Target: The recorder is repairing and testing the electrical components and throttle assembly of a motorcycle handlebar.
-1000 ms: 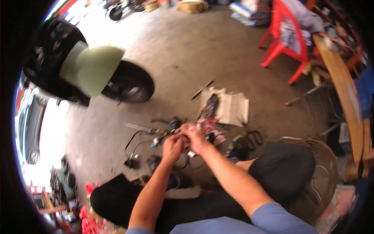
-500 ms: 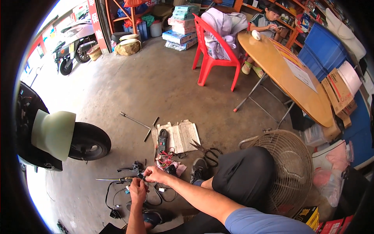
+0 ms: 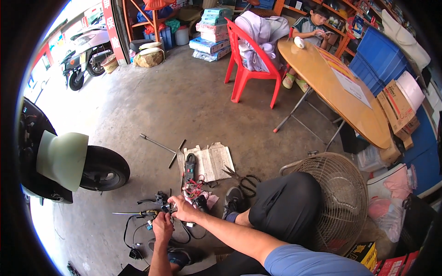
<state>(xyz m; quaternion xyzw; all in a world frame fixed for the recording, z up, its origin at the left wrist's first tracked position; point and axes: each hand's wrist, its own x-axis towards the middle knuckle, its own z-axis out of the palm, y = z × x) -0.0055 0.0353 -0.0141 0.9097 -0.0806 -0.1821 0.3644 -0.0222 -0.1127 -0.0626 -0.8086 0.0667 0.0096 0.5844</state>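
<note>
Close together over the floor, my left hand (image 3: 162,227) and my right hand (image 3: 185,210) are both closed at a small black part (image 3: 172,210) with thin cables by it. Fingers cover most of the part, so its kind is unclear. A screwdriver (image 3: 150,213) with a yellow and black handle lies just left of them. Beyond the fingers is a black lever assembly (image 3: 160,198), apparently a brake lever. Black cables (image 3: 128,226) with small connectors spread around my left hand. Red wires (image 3: 195,188) lie beside a clamp meter (image 3: 190,166) on flattened cardboard (image 3: 214,162).
A T-handle wrench (image 3: 159,143) and large scissors (image 3: 249,183) lie on the floor. At left stands a scooter's front wheel (image 3: 107,168); a round wire fan guard (image 3: 343,202) is by my knee. Farther off are a red chair (image 3: 254,73), a folding table (image 3: 322,78) and a seated person (image 3: 313,30).
My right hand's fingers have shifted slightly and stretch out more over the small black part. My left hand stays close beside it. The whole view has moved a little.
</note>
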